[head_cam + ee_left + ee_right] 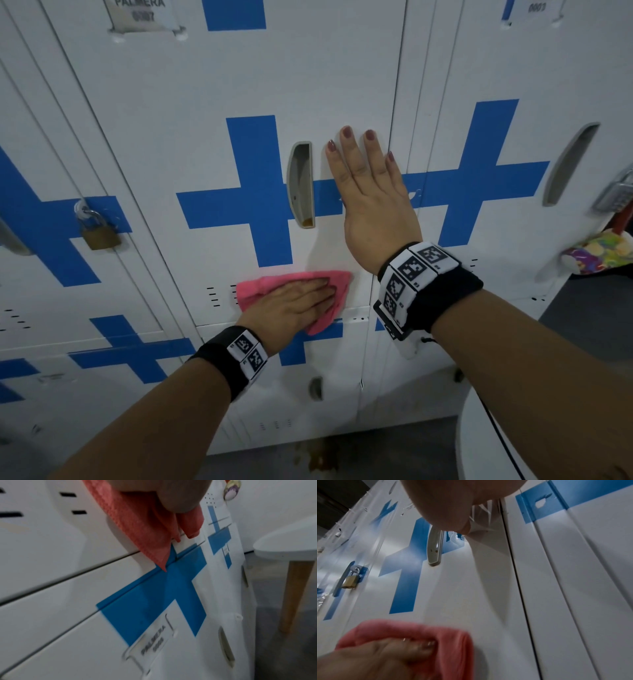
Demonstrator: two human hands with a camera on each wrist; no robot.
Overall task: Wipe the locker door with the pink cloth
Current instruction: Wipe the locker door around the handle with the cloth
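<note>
A white locker door [212, 85] with a blue cross and a grey recessed handle [301, 185] fills the head view. My left hand [294, 301] lies flat, fingers straight, pressing a pink cloth [253, 287] against the door's lower edge; a corner of the cloth hangs below. My right hand [370, 192] rests flat with fingers spread on the door just right of the handle, above the cloth. In the left wrist view the cloth [145, 524] droops under the palm. The right wrist view shows the cloth [412, 631] beneath the left fingers [409, 650] and the handle [435, 547].
A brass padlock [99, 233] hangs on the neighbouring locker at left. Another locker with a grey handle [568, 164] stands at right, beside a combination lock [616, 195] and a colourful object [603, 253]. A white round table [288, 547] with wooden legs stands close by.
</note>
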